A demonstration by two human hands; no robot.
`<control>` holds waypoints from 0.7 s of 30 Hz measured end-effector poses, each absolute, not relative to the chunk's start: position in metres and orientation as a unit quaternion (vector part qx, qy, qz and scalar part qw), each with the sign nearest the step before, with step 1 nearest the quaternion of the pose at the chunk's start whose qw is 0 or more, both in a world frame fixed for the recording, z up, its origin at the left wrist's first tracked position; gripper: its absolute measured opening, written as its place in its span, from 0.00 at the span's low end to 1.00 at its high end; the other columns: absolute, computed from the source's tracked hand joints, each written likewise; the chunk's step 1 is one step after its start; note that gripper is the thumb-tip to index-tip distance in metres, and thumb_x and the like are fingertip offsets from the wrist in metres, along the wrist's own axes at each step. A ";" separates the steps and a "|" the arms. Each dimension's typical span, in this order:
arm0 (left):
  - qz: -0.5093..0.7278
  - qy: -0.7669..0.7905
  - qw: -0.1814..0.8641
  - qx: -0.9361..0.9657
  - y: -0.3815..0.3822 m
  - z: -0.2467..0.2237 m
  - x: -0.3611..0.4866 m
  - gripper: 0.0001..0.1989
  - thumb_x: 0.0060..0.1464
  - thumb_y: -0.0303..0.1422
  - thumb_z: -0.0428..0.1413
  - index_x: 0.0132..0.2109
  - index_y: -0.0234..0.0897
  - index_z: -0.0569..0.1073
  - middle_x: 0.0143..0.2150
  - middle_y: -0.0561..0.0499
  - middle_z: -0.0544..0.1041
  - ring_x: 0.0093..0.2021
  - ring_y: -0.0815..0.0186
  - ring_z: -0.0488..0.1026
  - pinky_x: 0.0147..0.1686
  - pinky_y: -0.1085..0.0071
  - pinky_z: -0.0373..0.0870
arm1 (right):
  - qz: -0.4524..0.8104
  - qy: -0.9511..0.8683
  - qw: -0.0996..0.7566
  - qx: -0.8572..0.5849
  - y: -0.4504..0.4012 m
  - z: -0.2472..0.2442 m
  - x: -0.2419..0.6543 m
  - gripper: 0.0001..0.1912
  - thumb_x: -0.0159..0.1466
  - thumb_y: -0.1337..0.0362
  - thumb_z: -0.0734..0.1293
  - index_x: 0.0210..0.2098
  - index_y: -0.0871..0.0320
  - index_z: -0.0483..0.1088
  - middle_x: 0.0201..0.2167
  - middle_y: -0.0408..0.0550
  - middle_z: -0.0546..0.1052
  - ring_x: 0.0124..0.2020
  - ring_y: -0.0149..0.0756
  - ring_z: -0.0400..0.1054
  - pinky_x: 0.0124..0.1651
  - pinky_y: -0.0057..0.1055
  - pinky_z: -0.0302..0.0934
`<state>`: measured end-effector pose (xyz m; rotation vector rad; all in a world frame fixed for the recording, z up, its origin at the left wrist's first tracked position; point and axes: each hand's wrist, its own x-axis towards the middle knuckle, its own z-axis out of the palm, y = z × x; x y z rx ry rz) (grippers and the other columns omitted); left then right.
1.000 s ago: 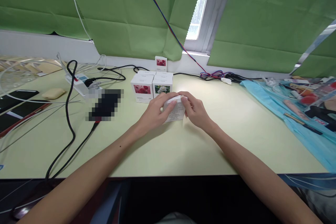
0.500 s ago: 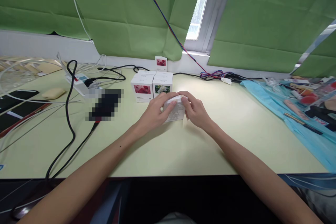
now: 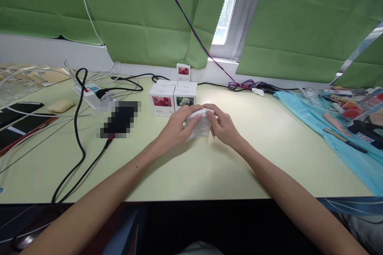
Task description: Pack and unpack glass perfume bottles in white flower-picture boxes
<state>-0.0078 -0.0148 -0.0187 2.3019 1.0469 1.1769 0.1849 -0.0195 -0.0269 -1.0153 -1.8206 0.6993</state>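
A small white cardboard box (image 3: 201, 128) stands on the table, fine print covering the side that faces me. My left hand (image 3: 184, 122) grips its left side, thumb near the top edge. From the right, my right hand (image 3: 220, 124) closes on the top right corner, with the fingers partly hidden behind the box. Just beyond my hands sit several white boxes; one shows a picture of red flowers (image 3: 162, 102), another a picture of white flowers (image 3: 185, 101). One more box with red flowers (image 3: 183, 72) leans near the wall.
To the left lie a blurred dark phone (image 3: 120, 119) on a black cable, a power strip (image 3: 89, 95) and a cream case (image 3: 60, 106). Blue plastic sheeting (image 3: 338, 147) with pens and loose items covers the right side. Bundled wires (image 3: 243, 85) run along the wall.
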 end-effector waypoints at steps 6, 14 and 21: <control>0.414 0.371 0.174 0.813 -0.015 -0.018 -0.008 0.19 0.70 0.42 0.49 0.60 0.42 0.74 0.54 0.47 0.78 0.51 0.61 0.75 0.50 0.66 0.71 | 0.293 -0.738 0.452 -0.406 -0.019 -0.028 0.186 0.23 0.73 0.46 0.57 0.56 0.55 0.67 0.31 0.43 0.72 0.24 0.29 0.62 0.26 0.28 0.61; 0.413 0.370 0.171 0.814 -0.014 -0.019 -0.008 0.19 0.70 0.42 0.49 0.61 0.42 0.73 0.53 0.47 0.78 0.48 0.61 0.75 0.46 0.67 0.71 | 0.306 -0.740 0.445 -0.401 -0.018 -0.028 0.186 0.22 0.73 0.46 0.58 0.57 0.55 0.65 0.30 0.42 0.70 0.22 0.28 0.59 0.24 0.27 0.60; 0.412 0.369 0.171 0.816 -0.015 -0.019 -0.008 0.19 0.70 0.42 0.49 0.62 0.43 0.73 0.52 0.48 0.79 0.46 0.63 0.75 0.41 0.69 0.71 | 0.329 -0.736 0.440 -0.394 -0.021 -0.025 0.186 0.22 0.73 0.47 0.58 0.57 0.53 0.65 0.34 0.44 0.71 0.22 0.28 0.58 0.21 0.26 0.60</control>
